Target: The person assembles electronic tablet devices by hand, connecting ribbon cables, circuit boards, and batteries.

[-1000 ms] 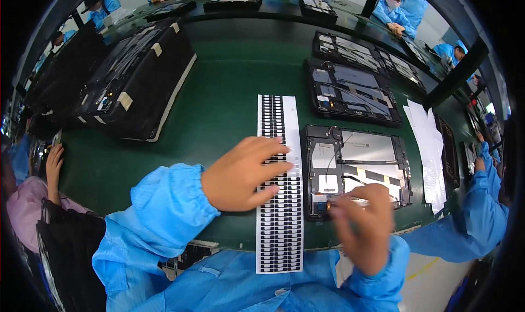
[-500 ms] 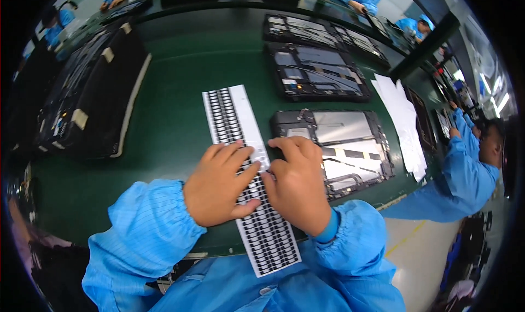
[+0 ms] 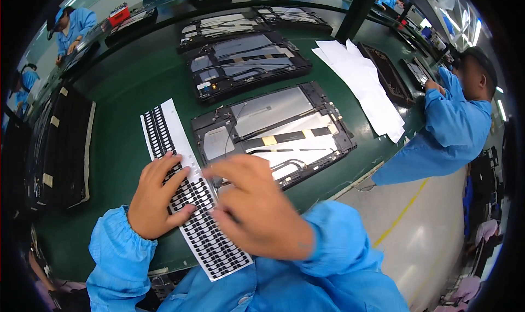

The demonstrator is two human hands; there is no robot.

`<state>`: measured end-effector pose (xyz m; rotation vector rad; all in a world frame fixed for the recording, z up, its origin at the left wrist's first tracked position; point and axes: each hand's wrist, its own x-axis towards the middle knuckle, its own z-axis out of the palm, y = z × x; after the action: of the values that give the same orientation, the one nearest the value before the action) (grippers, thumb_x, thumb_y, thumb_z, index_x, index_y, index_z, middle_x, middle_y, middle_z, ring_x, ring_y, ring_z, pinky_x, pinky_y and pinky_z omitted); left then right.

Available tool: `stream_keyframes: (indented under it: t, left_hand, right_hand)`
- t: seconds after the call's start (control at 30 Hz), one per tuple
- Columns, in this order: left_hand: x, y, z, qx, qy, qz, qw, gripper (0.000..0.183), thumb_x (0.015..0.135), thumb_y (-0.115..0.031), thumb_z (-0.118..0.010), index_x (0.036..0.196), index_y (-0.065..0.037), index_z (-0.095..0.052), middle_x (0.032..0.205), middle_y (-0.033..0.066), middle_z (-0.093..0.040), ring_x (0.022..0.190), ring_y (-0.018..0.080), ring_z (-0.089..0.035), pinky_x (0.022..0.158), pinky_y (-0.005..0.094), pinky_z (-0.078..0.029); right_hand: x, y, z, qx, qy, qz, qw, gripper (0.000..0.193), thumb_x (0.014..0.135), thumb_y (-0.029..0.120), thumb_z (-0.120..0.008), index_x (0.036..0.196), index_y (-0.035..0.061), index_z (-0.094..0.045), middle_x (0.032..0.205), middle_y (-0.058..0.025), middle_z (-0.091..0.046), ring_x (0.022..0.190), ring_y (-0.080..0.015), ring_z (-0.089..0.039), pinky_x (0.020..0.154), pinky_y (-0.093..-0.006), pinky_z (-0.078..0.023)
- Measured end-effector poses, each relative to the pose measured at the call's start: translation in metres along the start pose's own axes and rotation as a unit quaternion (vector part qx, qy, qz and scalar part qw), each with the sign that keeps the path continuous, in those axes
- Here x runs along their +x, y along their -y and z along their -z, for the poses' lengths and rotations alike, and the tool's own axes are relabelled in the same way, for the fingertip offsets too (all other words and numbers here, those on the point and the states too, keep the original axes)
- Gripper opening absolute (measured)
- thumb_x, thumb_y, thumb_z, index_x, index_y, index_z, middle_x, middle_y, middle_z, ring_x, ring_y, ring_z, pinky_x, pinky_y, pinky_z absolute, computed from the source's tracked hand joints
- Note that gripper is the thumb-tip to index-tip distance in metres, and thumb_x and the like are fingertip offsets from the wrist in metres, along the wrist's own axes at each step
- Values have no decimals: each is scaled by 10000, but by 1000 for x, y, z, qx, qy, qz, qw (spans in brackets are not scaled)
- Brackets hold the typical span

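Observation:
A long white sheet [image 3: 219,254] with rows of small black adhesive pieces lies slanted on the green table, its near end reaching past the edge toward my body. Flat on its left part rests my left hand [image 3: 156,197], fingers spread, holding nothing. Over the sheet's right side is my right hand [image 3: 262,208], smeared by motion, index finger and thumb bent toward the sheet; whether something small sits between them I cannot make out. Just beyond the right hand lies an open flat device housing [image 3: 262,118], with silver panels, black cables and yellowish tape patches.
More open housings [image 3: 246,60] stand in piles at the back. On the left, a tall stack of black housings [image 3: 60,148] stands on the table. White papers [image 3: 355,88] and a dark frame [image 3: 385,74] lie to the right. A co-worker in blue [image 3: 456,115] sits beyond them.
The view has swung right, so the table's things appear further left. My right hand has shifted over the sheet and its fingers have blurred; my left hand stays flat on the sheet.

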<state>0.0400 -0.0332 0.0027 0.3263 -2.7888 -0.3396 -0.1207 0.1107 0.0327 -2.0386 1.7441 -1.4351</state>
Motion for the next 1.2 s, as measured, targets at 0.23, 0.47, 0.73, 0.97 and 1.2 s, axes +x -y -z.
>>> stream_keyframes:
  t: [0.23, 0.47, 0.73, 0.97, 1.2]
  left_hand:
    - [37, -50, 1, -125, 12, -178, 976, 465, 644, -133, -707, 1059, 17, -560, 1140, 207, -518, 1071, 372, -509, 884, 464, -416]
    - [52, -67, -31, -70, -47, -284, 955, 242, 750, -81, -530, 925, 70, -601, 1008, 195, -590, 958, 309, -577, 817, 416, -470]
    - [48, -63, -38, -86, -88, -260, 958, 180, 712, -43, -604, 878, 14, -642, 1008, 138, -623, 964, 280, -597, 828, 385, -474]
    - [49, -62, -38, -103, -110, -273, 950, 258, 655, -72, -571, 852, 86, -626, 953, 177, -608, 906, 299, -599, 791, 402, -500]
    - [48, -63, -35, -94, -99, -273, 952, 249, 678, -70, -567, 863, 84, -628, 957, 174, -610, 900, 301, -600, 793, 404, -500]
  right_hand:
    - [-55, -35, 118, 34, -13, -250, 968, 72, 657, 5, -651, 693, 38, -598, 1109, -144, -572, 1028, -289, -503, 909, -385, -355]
    - [-32, -51, 102, 92, 70, -193, 974, 78, 646, 1, -651, 690, 25, -592, 1142, -157, -549, 1096, -318, -472, 934, -390, -344]
    - [-32, -46, 74, 46, 41, -220, 974, 89, 627, 6, -647, 677, 23, -575, 1186, -171, -513, 1119, -351, -445, 942, -410, -342]
    - [-33, -43, 69, 26, 19, -241, 970, 94, 610, 9, -647, 660, 20, -568, 1173, -184, -518, 1117, -364, -444, 942, -424, -340]
    - [-33, -41, 69, -13, 50, -232, 971, 81, 606, 19, -612, 657, 10, -550, 1215, -201, -486, 1167, -323, -420, 986, -407, -305]
